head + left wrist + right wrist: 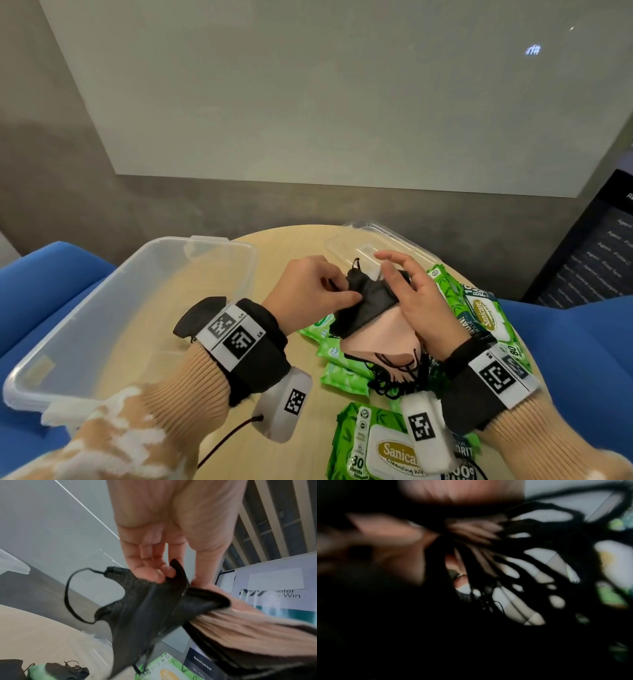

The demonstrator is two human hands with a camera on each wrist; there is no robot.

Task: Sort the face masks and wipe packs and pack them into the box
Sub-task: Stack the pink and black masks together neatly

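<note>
Above the round table, my left hand pinches the top black face mask at its left edge. That mask sits on a stack of pink and black masks, which rests in my right hand, with the thumb on top and the other fingers loosely spread. In the left wrist view, my left fingers grip the black mask, lifting it off the pink stack. The right wrist view is dark and blurred and shows only dangling black ear loops. Green wipe packs lie under and around my hands. The clear box stands open on the left.
The box's clear lid lies at the table's far edge behind my hands. A large wipe pack sits near the front edge, with small packs beside it. Another black mask lies on the table. Blue seats flank the table.
</note>
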